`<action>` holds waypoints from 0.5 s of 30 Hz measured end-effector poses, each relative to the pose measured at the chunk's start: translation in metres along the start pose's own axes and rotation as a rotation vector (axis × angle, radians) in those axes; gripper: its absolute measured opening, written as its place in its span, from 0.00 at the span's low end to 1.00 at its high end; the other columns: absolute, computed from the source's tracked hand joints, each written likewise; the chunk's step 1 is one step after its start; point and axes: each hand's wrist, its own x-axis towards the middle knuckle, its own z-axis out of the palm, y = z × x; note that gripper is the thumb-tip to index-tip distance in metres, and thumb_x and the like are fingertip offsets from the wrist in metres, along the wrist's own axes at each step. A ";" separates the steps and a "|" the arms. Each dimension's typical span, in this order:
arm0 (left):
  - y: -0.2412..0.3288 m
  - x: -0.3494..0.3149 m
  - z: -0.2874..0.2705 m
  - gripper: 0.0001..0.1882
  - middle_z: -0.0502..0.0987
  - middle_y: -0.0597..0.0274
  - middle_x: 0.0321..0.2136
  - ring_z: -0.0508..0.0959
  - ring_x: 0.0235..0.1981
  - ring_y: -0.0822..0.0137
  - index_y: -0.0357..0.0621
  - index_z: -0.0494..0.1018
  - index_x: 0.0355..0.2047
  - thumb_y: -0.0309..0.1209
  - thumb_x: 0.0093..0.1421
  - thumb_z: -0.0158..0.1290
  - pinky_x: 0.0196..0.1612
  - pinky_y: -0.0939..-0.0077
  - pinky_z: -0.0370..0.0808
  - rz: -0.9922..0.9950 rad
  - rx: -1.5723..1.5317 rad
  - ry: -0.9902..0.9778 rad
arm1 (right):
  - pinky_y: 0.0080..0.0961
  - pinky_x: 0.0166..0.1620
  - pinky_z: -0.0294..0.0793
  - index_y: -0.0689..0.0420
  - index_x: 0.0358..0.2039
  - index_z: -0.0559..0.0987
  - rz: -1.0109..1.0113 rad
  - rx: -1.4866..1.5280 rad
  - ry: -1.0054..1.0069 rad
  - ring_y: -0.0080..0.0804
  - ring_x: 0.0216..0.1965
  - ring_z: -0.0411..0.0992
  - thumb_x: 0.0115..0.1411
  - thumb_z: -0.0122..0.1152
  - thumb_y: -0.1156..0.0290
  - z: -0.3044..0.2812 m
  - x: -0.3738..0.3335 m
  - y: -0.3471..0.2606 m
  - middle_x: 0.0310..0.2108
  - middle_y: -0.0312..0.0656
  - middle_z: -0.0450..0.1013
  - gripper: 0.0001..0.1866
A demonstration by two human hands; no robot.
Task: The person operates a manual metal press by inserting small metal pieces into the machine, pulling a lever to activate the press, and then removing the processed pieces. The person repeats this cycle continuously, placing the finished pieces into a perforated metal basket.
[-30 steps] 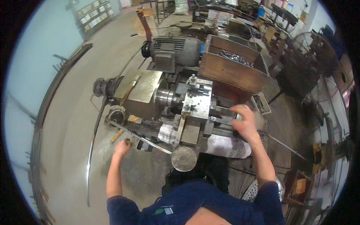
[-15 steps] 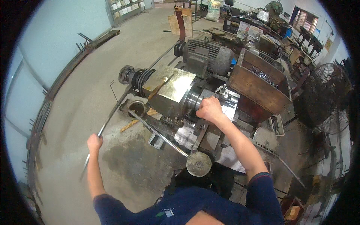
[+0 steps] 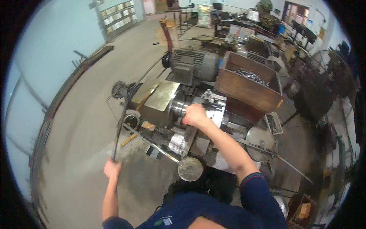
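Note:
My left hand (image 3: 113,168) is closed round a long thin metal rod (image 3: 119,139), out to the left of a small lathe-like machine. From that hand the rod slants up to the belt pulley (image 3: 131,91) at the machine's left end; whether it goes in there I cannot tell. My right hand (image 3: 196,115) is closed at the shiny round spindle nose (image 3: 178,109), and its fingertips are hidden. Between the hands is the headstock's metal cover (image 3: 162,100), with a wooden-handled brush-like tool (image 3: 146,97) on top.
Behind the headstock stands a ribbed electric motor (image 3: 190,65). A wooden box (image 3: 248,89) of small metal pieces is to its right. A round metal disc (image 3: 190,169) and a slanting bar (image 3: 162,150) are close before me. A large fan (image 3: 316,84) stands at right.
My left hand has come nearer to me and rightward, and the rod stands steeper. The rod's end below that hand no longer shows. My right hand stays at the spindle; the whole view has shifted.

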 end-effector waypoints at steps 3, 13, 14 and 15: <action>-0.031 0.029 0.018 0.14 0.75 0.47 0.24 0.77 0.28 0.53 0.39 0.72 0.28 0.36 0.44 0.52 0.33 0.64 0.73 0.077 -0.075 -0.157 | 0.34 0.46 0.68 0.59 0.24 0.79 0.027 -0.013 0.027 0.45 0.39 0.69 0.35 0.58 0.65 0.000 -0.007 -0.006 0.30 0.48 0.75 0.14; -0.016 0.091 0.030 0.19 0.74 0.52 0.20 0.77 0.20 0.60 0.26 0.67 0.40 0.26 0.47 0.51 0.27 0.70 0.75 0.213 -1.033 -0.835 | 0.35 0.45 0.66 0.53 0.27 0.81 0.071 -0.056 0.595 0.48 0.42 0.64 0.32 0.57 0.67 -0.104 -0.044 0.119 0.40 0.53 0.68 0.16; -0.011 0.095 0.039 0.20 0.74 0.51 0.21 0.76 0.20 0.59 0.26 0.66 0.41 0.27 0.48 0.51 0.27 0.69 0.76 0.297 -1.054 -0.740 | 0.35 0.49 0.64 0.53 0.33 0.79 0.130 -0.136 0.703 0.49 0.47 0.61 0.32 0.58 0.67 -0.115 -0.051 0.127 0.46 0.54 0.63 0.21; -0.013 0.096 0.045 0.21 0.74 0.50 0.21 0.76 0.20 0.59 0.25 0.65 0.41 0.27 0.49 0.51 0.27 0.68 0.76 0.369 -1.070 -0.637 | 0.36 0.52 0.62 0.52 0.39 0.77 0.183 -0.207 0.803 0.50 0.52 0.57 0.33 0.58 0.67 -0.120 -0.054 0.126 0.52 0.55 0.58 0.26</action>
